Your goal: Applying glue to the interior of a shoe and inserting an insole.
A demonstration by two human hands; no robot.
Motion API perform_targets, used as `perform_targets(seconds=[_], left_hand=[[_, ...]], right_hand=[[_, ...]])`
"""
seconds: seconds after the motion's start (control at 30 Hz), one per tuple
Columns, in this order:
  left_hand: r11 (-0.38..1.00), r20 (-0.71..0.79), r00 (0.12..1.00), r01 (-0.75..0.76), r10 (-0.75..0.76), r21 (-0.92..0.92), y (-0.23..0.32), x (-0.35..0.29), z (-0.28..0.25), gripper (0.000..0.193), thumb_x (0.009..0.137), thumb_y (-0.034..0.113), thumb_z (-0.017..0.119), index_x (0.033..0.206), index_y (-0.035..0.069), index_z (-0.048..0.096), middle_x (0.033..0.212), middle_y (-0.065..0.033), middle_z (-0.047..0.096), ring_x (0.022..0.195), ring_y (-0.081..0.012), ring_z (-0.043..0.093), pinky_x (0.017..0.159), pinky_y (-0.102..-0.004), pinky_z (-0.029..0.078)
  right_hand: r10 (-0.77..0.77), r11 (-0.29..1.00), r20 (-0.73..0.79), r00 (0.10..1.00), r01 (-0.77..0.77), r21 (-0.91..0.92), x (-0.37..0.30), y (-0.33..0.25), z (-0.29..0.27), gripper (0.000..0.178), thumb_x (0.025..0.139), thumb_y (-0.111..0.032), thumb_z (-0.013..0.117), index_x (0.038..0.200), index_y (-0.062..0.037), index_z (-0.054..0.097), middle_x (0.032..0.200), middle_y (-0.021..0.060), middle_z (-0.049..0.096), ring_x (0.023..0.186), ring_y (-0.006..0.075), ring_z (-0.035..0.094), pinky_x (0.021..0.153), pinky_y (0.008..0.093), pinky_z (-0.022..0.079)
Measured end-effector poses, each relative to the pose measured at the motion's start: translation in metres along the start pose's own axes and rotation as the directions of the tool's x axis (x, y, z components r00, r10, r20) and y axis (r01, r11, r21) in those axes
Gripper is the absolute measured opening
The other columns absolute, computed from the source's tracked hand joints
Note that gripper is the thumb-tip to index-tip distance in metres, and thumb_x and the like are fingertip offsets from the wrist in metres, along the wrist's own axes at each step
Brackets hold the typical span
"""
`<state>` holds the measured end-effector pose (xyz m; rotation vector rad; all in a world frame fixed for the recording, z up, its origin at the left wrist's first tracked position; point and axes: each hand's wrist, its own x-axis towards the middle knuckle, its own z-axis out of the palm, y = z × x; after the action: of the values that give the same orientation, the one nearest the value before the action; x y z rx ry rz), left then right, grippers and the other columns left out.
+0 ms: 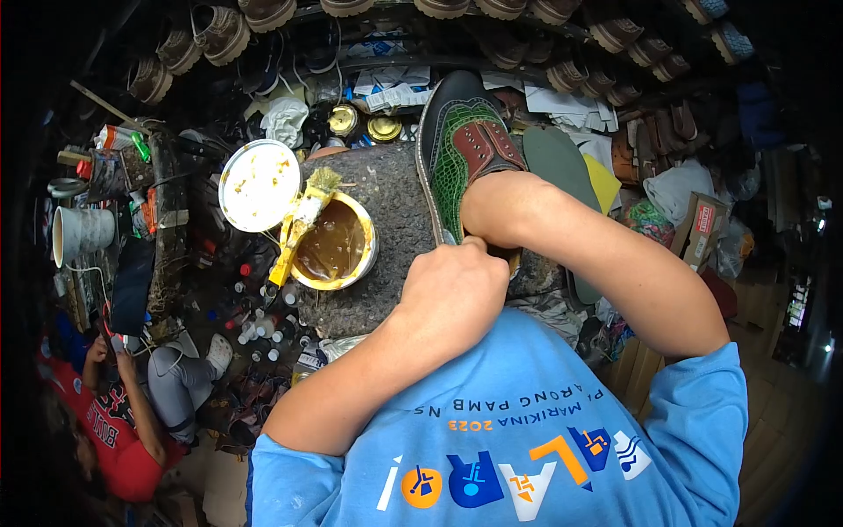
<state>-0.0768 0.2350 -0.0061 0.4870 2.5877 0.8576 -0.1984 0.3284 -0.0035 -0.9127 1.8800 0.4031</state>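
A shoe (446,145) with a black toe, green reptile-patterned side and red-brown lace panel stands on a rough dark stone block (386,220), toe away from me. My left hand (457,285) is closed at the heel edge, its knuckles up; the fingertips are hidden. My right hand (493,209) reaches down into the shoe's opening, so its fingers do not show. Left of the shoe sits an open tub (332,244) of brown glue. A glue-crusted brush (300,224) with a yellow handle lies across its rim, beside the smeared white lid (259,184).
A dark green sole-shaped sheet (558,167) lies right of the shoe. Brown shoes (224,33) line racks at the far side. Several small bottles (277,334) stand lower left. Another person in a red shirt (114,422) sits at the left. A cardboard box (700,230) is at the right.
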Motion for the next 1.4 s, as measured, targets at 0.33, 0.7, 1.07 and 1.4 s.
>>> perform_targets(seconds=[0.33, 0.7, 1.07, 1.4], left_hand=[[0.999, -0.045, 0.999, 0.015, -0.017, -0.041, 0.002, -0.001, 0.007, 0.014, 0.078, 0.008, 0.070, 0.088, 0.001, 0.078, 0.093, -0.0209, 0.073, 0.082, -0.0394, 0.075, 0.074, -0.0497, 0.061], [0.999, -0.014, 0.999, 0.036, -0.037, -0.025, 0.000, -0.004, 0.006, 0.015, 0.076, 0.010, 0.075, 0.089, 0.002, 0.076, 0.092, -0.0216, 0.074, 0.082, -0.0404, 0.074, 0.073, -0.0508, 0.060], [1.000, -0.007, 1.000, 0.009, -0.009, 0.026, 0.005, -0.001, 0.004, 0.018, 0.077, 0.009, 0.070, 0.092, 0.004, 0.078, 0.096, -0.0204, 0.073, 0.082, -0.0403, 0.074, 0.074, -0.0502, 0.061], [0.979, -0.019, 0.993, -0.115, 0.113, -0.167, -0.007, -0.018, -0.015, 0.014, 0.081, 0.012, 0.077, 0.092, 0.004, 0.075, 0.093, -0.0150, 0.072, 0.080, -0.0372, 0.073, 0.070, -0.0469, 0.060]], right_hand=[[0.134, 0.990, -0.040, 0.990, -0.136, -0.048, 0.023, -0.003, 0.013, 0.025, 0.090, -0.018, 0.068, 0.108, -0.0094, 0.083, 0.115, 0.0153, 0.079, 0.108, 0.0321, 0.076, 0.092, 0.0452, 0.059], [0.088, 0.993, -0.002, 0.996, -0.087, -0.080, 0.017, -0.020, 0.009, 0.027, 0.091, -0.019, 0.071, 0.115, -0.0124, 0.082, 0.120, 0.0135, 0.078, 0.112, 0.0304, 0.075, 0.093, 0.0455, 0.059], [0.044, 0.993, 0.098, 0.994, -0.033, -0.117, 0.014, -0.004, -0.001, 0.031, 0.091, -0.021, 0.074, 0.121, -0.0154, 0.081, 0.126, 0.0116, 0.077, 0.117, 0.0288, 0.074, 0.094, 0.0458, 0.058], [-0.281, 0.955, -0.319, 0.905, 0.232, -0.182, -0.052, 0.004, 0.008, 0.025, 0.087, -0.014, 0.067, 0.106, -0.0007, 0.078, 0.115, 0.0177, 0.075, 0.106, 0.0322, 0.075, 0.091, 0.0444, 0.060]])
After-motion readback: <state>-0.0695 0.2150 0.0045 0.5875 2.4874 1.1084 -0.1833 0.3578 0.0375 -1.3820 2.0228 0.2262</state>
